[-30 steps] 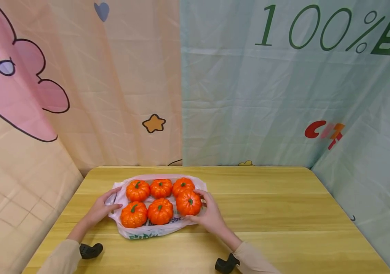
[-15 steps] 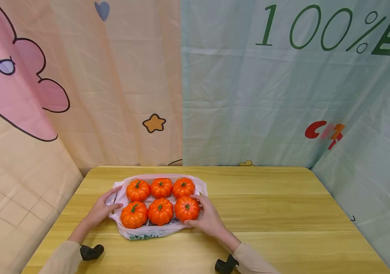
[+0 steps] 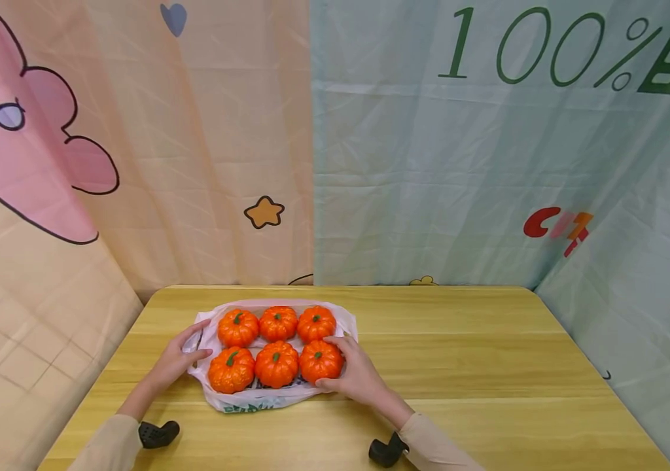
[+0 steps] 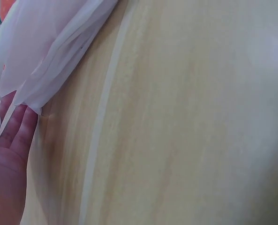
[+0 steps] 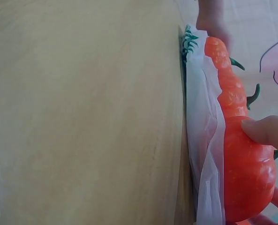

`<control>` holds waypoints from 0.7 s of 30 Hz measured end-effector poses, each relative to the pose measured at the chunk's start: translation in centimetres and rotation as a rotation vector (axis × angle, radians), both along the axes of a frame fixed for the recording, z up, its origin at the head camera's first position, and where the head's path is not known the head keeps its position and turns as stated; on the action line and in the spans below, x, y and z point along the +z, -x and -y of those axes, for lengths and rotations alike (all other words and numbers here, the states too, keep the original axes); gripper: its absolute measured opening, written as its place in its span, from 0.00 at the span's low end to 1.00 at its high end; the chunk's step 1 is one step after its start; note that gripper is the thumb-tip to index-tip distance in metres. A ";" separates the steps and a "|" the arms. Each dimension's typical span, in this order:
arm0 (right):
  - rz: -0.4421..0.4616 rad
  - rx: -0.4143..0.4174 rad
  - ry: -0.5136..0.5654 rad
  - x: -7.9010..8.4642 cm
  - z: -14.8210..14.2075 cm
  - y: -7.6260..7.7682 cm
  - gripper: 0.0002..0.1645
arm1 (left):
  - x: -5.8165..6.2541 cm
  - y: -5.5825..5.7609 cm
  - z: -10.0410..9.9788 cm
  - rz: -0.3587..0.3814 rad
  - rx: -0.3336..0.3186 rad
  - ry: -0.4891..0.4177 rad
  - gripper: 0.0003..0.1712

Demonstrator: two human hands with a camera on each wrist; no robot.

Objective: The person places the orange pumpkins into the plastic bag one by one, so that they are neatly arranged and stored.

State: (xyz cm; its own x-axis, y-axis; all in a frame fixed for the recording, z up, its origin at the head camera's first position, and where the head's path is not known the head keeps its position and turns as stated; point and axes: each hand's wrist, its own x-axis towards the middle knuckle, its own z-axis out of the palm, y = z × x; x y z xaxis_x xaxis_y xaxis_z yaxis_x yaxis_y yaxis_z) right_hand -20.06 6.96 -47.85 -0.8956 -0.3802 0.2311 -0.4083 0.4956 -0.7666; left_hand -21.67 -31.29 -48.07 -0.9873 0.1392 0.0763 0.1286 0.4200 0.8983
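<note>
Several small orange toy pumpkins (image 3: 277, 364) with green stems sit in two rows of three inside a white plastic bag (image 3: 279, 397) with raised edges and green print. The front right pumpkin (image 3: 318, 362) is between the thumb and fingers of my right hand (image 3: 358, 376). In the right wrist view, the thumb presses that pumpkin (image 5: 249, 173) near its top, and fingers show on its far side. At the bag's left end, my left hand (image 3: 173, 360) holds the edge, thumb and index finger spread. Plastic partly covers its fingers in the left wrist view.
The bag rests on a wooden table (image 3: 458, 353), left of its middle. Printed curtains (image 3: 417, 183) hang behind the table and at both sides. A black wrist mount (image 3: 158, 434) sits by the left sleeve, another wrist mount (image 3: 387, 451) by the right.
My right hand has brought its pumpkin slightly left and down, into the front row at the right. The left hand has stayed at the bag's edge.
</note>
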 end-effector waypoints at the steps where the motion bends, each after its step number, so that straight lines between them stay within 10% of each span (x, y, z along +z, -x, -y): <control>1: 0.004 -0.003 -0.008 0.0 0.0 0.0 0.43 | 0.0 0.0 0.0 0.004 0.000 -0.004 0.37; 11: 0.022 -0.015 -0.093 0.7 0.2 0.3 0.44 | 0.0 0.4 0.2 0.004 0.001 0.020 0.37; 21: -0.205 0.001 -0.108 1.6 -5.5 1.2 0.38 | 1.2 -0.8 0.4 -0.139 0.020 0.232 0.33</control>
State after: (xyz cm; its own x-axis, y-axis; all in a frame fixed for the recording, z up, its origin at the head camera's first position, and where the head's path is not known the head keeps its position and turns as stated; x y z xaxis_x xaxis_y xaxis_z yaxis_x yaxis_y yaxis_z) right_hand -21.25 12.48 -46.26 -0.8338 -0.4131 0.3663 -0.5504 0.5697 -0.6103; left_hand -20.85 -31.66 -46.85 -0.9723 0.1496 0.1796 0.2337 0.6165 0.7519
